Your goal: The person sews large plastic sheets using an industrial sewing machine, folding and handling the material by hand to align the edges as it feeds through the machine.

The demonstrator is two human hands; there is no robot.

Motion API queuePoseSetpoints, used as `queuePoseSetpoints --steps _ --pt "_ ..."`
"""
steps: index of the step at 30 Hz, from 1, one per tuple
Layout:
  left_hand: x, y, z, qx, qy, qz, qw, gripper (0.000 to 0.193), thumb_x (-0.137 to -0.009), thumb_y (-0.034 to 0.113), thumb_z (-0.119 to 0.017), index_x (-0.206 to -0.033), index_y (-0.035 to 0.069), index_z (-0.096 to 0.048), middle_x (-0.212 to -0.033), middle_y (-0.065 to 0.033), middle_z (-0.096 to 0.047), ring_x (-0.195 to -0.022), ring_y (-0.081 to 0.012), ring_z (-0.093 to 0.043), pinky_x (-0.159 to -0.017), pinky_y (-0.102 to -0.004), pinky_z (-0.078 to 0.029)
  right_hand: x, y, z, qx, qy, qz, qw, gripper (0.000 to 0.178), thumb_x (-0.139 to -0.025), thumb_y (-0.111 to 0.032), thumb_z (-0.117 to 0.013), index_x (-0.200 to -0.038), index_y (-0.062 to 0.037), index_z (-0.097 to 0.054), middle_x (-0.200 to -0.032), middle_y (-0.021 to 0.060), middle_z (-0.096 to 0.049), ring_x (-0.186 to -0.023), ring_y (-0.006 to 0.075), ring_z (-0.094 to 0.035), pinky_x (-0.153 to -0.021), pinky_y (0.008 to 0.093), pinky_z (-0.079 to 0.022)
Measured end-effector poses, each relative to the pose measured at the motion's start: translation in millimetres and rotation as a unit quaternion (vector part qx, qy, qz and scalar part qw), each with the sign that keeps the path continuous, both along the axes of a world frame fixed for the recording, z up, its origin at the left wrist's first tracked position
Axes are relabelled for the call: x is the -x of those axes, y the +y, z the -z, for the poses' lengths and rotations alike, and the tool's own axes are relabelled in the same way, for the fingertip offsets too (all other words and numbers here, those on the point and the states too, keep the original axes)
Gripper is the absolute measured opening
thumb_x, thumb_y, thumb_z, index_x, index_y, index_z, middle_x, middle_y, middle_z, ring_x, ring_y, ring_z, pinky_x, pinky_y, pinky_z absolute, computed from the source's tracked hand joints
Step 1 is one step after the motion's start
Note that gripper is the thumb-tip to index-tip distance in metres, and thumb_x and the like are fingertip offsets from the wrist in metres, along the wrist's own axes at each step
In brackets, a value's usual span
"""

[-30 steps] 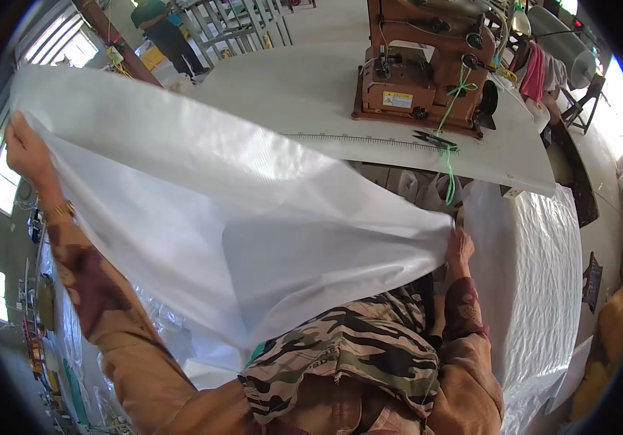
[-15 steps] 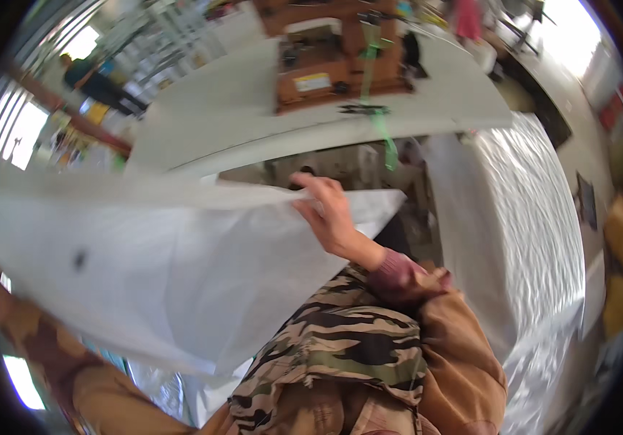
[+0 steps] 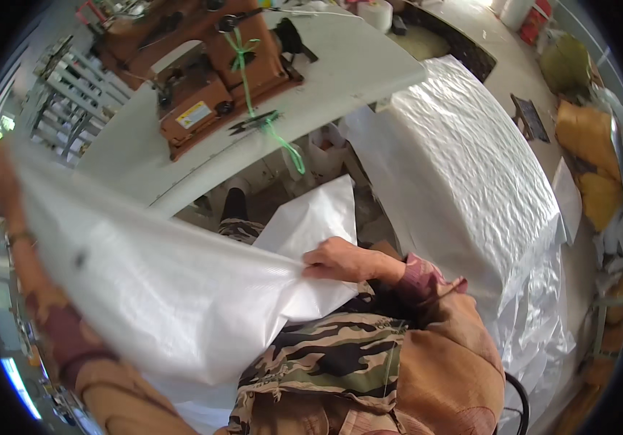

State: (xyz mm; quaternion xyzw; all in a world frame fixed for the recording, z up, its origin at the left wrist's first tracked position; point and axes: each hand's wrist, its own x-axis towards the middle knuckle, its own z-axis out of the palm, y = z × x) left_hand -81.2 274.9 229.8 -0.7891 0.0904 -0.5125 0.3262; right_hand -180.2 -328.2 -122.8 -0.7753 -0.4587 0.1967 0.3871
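A white woven plastic sheet [image 3: 173, 283], perhaps a sack, spreads across my lap with a small dark spot on it. At the far left my raised left hand [image 3: 5, 181], partly smeared by motion, grips its upper corner. Closed in a pinch, my right hand [image 3: 340, 259] holds the sheet's edge above my camouflage apron [image 3: 340, 355]. Taut folds run through the sheet between both hands, and a loose flap stands up beyond my right hand.
Ahead, a brown sewing machine [image 3: 210, 94] with green cord and dark thread snips [image 3: 253, 123] stands on a pale table [image 3: 355, 65]. A stack of shiny white sheets [image 3: 463, 167] slopes down at the right. Yellow-brown sacks [image 3: 585, 134] lie on the floor at far right.
My left hand has come into view at the far left, raising the sheet's corner. My right hand has moved down nearer my lap and closed on the edge. The view has turned right.
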Motion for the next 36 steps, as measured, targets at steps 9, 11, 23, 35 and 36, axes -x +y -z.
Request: queuePoseSetpoints --steps 9,11,23,35,36 --pt "-38.0 -125.8 242.2 0.254 0.326 -0.1 0.905 0.034 -0.087 0.035 -0.065 -0.093 0.002 -0.067 -0.097 -0.0167 -0.067 -0.092 -0.0368 -0.064 -0.081 -0.0468 -0.05 -22.0 -23.6 95.2 0.098 0.012 0.162 0.982 0.029 -0.092 -0.031 -0.06 -0.078 -0.005 -0.061 -0.071 0.0183 -0.062 -0.072 0.0396 -0.061 -0.063 0.0476 -0.046" --pt "-13.6 -121.7 263.0 0.261 0.366 -0.212 0.868 0.034 -0.085 0.037 -0.065 -0.095 0.004 -0.069 -0.098 -0.0177 -0.067 -0.089 -0.0348 -0.065 -0.078 -0.0466 -0.049 -23.5 -23.0 77.0 0.315 -0.078 0.102 0.94 0.027 -0.091 -0.03 -0.06 -0.078 -0.0061 -0.06 -0.074 0.0159 -0.064 -0.075 0.039 -0.061 -0.07 0.0493 -0.045" --pt "40.2 -113.0 325.4 0.52 0.169 0.06 0.835 0.015 -0.083 0.012 -0.058 -0.093 0.002 -0.062 -0.104 -0.0149 -0.065 -0.106 -0.0349 -0.059 -0.085 -0.0481 -0.049 -82.7 288.3 -93.3 -0.224 -0.149 -0.01 0.963 0.02 -0.094 -0.011 -0.059 -0.11 0.0005 -0.062 -0.099 0.0188 -0.066 -0.088 0.0339 -0.064 -0.079 0.0404 -0.05" --pt "366.5 107.0 410.3 0.665 -0.03 -0.399 0.63 0.013 -0.078 0.022 -0.071 -0.083 0.01 -0.073 -0.089 -0.0139 -0.068 -0.092 -0.0338 -0.064 -0.082 -0.042 -0.05 -128.1 417.6 -39.8 -0.101 -0.413 -0.071 0.902 0.015 -0.091 -0.014 -0.061 -0.103 -0.0042 -0.063 -0.103 0.0091 -0.061 -0.098 0.0301 -0.057 -0.087 0.0421 -0.046" --pt "374.1 114.6 426.2 0.668 -0.028 -0.399 0.628 0.013 -0.078 0.022 -0.071 -0.083 0.01 -0.073 -0.089 -0.0139 -0.068 -0.092 -0.0338 -0.064 -0.082 -0.042 -0.05 -125.2 418.8 -42.0 -0.087 -0.421 -0.07 0.9 0.015 -0.091 -0.014 -0.061 -0.103 -0.0041 -0.063 -0.104 0.0091 -0.06 -0.098 0.0301 -0.057 -0.088 0.0421 -0.046"
